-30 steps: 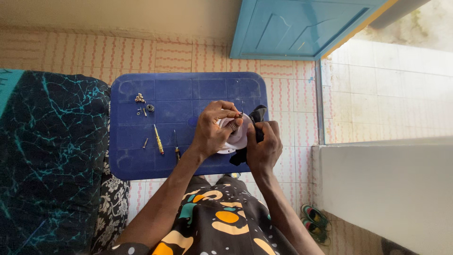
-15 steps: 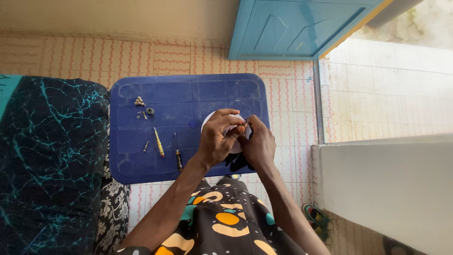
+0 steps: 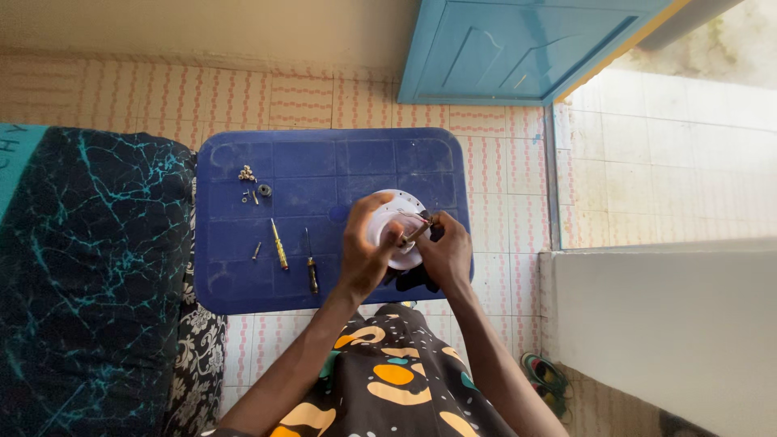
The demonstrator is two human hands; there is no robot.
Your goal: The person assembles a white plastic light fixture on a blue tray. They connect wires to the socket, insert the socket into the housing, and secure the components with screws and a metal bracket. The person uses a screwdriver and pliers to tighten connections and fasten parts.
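Note:
A round white disc-shaped part [image 3: 394, 210] with small holes along its rim is held over the blue plastic table [image 3: 340, 162]. My left hand [image 3: 364, 255] grips the disc from the left side. My right hand [image 3: 443, 252] holds a thin screwdriver [image 3: 415, 232] whose tip rests on the disc's face. A dark part [image 3: 413, 279] shows beneath the hands, mostly hidden.
On the table's left half lie two small screwdrivers [image 3: 279, 245] [image 3: 311, 267], loose screws [image 3: 247, 173] and a small dark ring [image 3: 265, 190]. A dark teal-patterned cushion [image 3: 89, 267] is on the left. A blue door [image 3: 518, 44] stands open ahead; a white wall [image 3: 672, 324] is at right.
The hands shifted slightly on the disc, and the right hand now has the screwdriver angled onto its face. The tools on the table stayed put.

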